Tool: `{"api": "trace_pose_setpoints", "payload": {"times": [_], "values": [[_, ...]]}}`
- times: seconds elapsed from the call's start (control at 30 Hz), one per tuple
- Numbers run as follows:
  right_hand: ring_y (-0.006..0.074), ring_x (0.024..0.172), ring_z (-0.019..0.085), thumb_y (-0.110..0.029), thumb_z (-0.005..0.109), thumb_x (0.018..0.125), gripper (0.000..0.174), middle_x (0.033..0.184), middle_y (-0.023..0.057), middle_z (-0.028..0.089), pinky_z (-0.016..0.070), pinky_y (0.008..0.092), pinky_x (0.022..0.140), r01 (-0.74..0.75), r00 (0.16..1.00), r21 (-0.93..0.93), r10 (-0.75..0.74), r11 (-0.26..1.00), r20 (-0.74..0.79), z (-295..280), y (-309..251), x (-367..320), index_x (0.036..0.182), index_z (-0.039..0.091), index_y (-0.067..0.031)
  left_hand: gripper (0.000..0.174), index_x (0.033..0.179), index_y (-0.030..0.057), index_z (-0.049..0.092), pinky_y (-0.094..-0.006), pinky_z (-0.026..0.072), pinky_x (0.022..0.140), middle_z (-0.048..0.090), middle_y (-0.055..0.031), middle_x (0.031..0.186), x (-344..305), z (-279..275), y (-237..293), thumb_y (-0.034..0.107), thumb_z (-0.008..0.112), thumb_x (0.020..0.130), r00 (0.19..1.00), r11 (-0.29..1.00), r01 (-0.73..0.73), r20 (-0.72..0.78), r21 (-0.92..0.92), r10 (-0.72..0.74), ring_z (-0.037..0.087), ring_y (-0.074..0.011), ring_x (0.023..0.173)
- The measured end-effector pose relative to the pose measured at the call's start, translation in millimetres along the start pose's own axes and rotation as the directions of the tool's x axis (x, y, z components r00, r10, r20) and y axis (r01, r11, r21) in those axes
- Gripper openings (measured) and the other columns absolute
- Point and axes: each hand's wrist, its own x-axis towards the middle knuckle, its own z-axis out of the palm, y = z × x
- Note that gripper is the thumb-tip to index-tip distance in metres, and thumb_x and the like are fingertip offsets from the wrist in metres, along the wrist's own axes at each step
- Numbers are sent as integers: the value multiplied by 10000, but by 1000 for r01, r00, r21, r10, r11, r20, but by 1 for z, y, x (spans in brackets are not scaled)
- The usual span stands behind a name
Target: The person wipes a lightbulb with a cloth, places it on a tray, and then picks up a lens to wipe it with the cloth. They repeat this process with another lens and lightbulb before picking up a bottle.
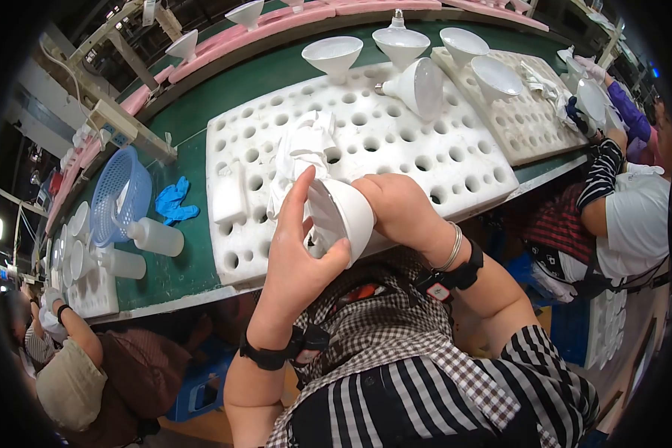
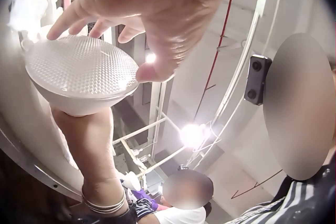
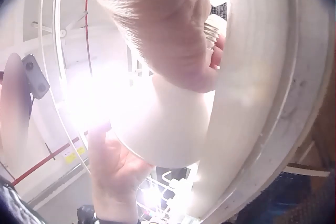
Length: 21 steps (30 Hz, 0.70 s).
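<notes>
A white cone-shaped reflector bulb [image 1: 358, 216] is held between both hands in front of the person's body. My left hand [image 1: 295, 257] spans its wide front, thumb and fingertips at the rim. In the left wrist view the dimpled lens [image 2: 81, 66] faces the camera, with the thumb against its edge. My right hand [image 1: 403, 205] grips the narrow back of the bulb. Beside those fingers the threaded screw base [image 3: 211, 29] shows in the right wrist view. A crumpled white cloth [image 1: 306, 142] lies just beyond the left fingertips.
Under the cloth lies a white foam board [image 1: 384, 160] full of round holes. Several bulbs [image 1: 401, 45] stand or lie toward the back. At left are a blue basket [image 1: 101, 216], a blue glove [image 1: 175, 201] and white bottles [image 1: 157, 236]. Another person [image 1: 635, 216] works on the right.
</notes>
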Motion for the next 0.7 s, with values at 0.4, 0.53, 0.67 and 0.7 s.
{"api": "trace_pose_setpoints", "payload": {"times": [0.4,0.53,0.67,0.7], "values": [[340,717,634,-95,663,755,176,801,114,643,496,435,600,-12,997,-27,10,1000,-78,14,2,-9,914,591,-74,700,1446,26,432,-439,388,1088,466,-211,1431,34,-4,9,103,590,769,989,988,145,-26,-44,-146,425,-329,1356],[353,685,635,-123,685,757,174,761,126,647,499,443,593,-39,997,-20,37,999,-73,14,6,-6,894,589,-73,755,1453,37,427,-435,426,1057,493,-235,1422,23,-8,9,190,645,746,996,997,30,76,76,-35,489,-331,1322],[363,688,641,-152,705,752,184,736,142,651,508,452,611,-56,998,-12,56,998,-6,9,9,-1,875,595,-71,800,1479,55,385,-439,399,1092,406,-240,1491,12,-10,0,118,645,725,987,985,-80,152,156,56,428,-339,1380],[363,688,641,-152,705,752,184,736,142,651,508,452,611,-56,998,-12,56,998,-4,8,9,-1,875,595,-71,821,1500,78,368,-447,395,1105,398,-190,1505,10,-9,-1,106,643,727,987,981,-89,147,172,64,393,-317,1403]]}}
